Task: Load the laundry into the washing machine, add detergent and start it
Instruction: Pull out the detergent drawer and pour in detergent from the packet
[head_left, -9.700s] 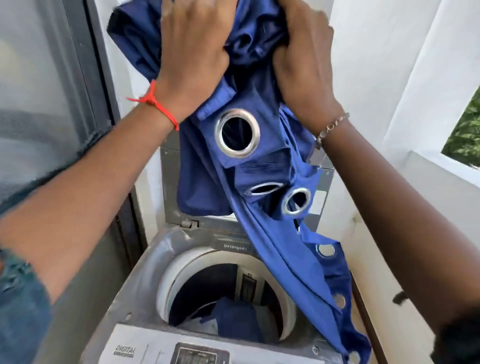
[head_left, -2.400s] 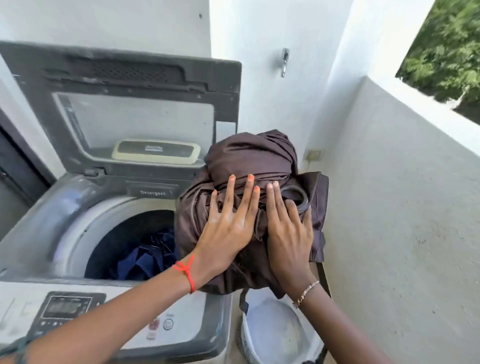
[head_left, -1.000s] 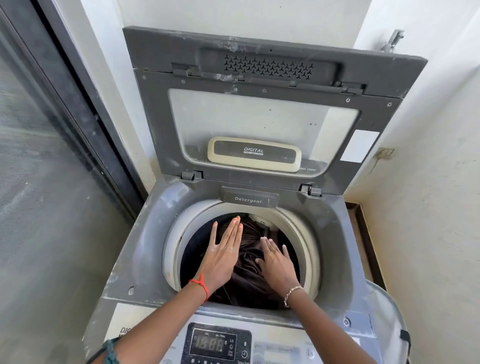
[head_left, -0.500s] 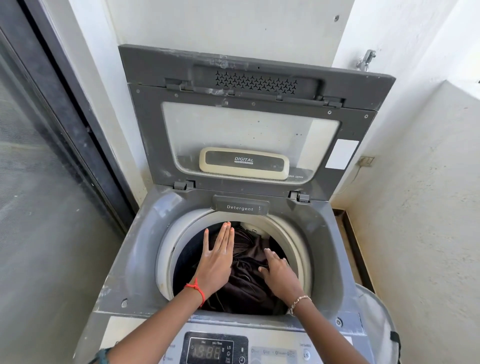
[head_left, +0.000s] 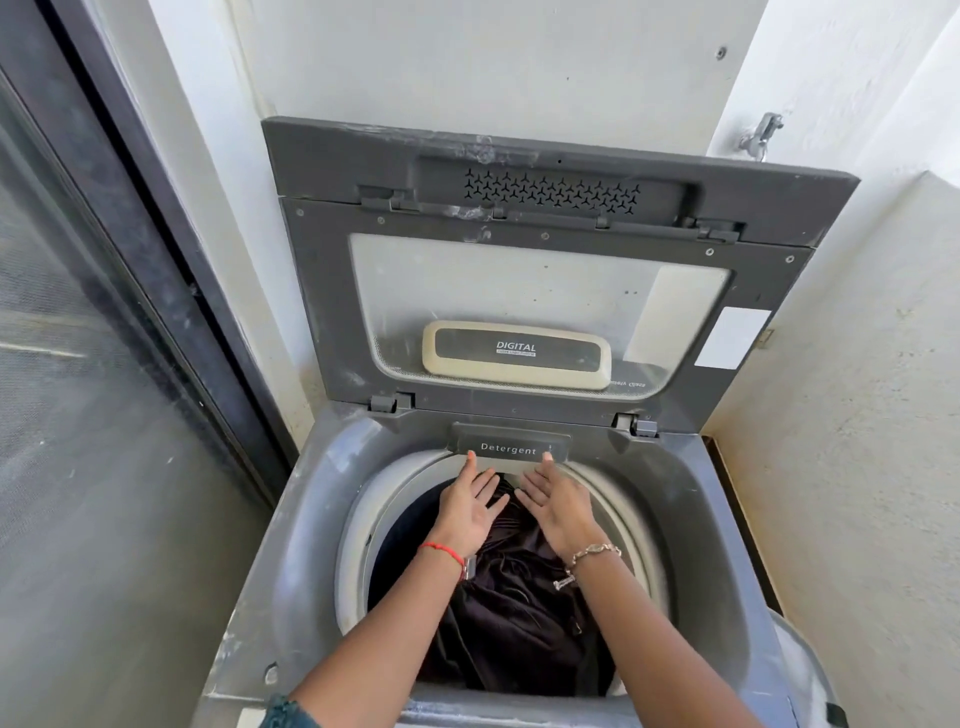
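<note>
- Your grey top-loading washing machine (head_left: 717, 519) stands with its lid up; the dark brown bundled fabric (head_left: 514, 613) fills the drum.
- The grey "Detergent" drawer (head_left: 509, 448) sits at the rim's back; pull it straight.
- Your left hand (head_left: 467, 506) and right hand (head_left: 558, 501) reach toward it, fingers spread, holding nothing.

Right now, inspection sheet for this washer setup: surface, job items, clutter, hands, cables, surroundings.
Surface: washing machine top, grey and dusty, lid raised.
Job's things: dark brown laundry fills the drum; detergent drawer shut.
Clutter: nothing seen on the machine; pale bin rim beside it.
Hands: left hand and right hand open, fingertips at the drawer front, no grip on anything.
Cables: nothing seen.
Surroundings: white walls, dark-framed door, wall tap.
</note>
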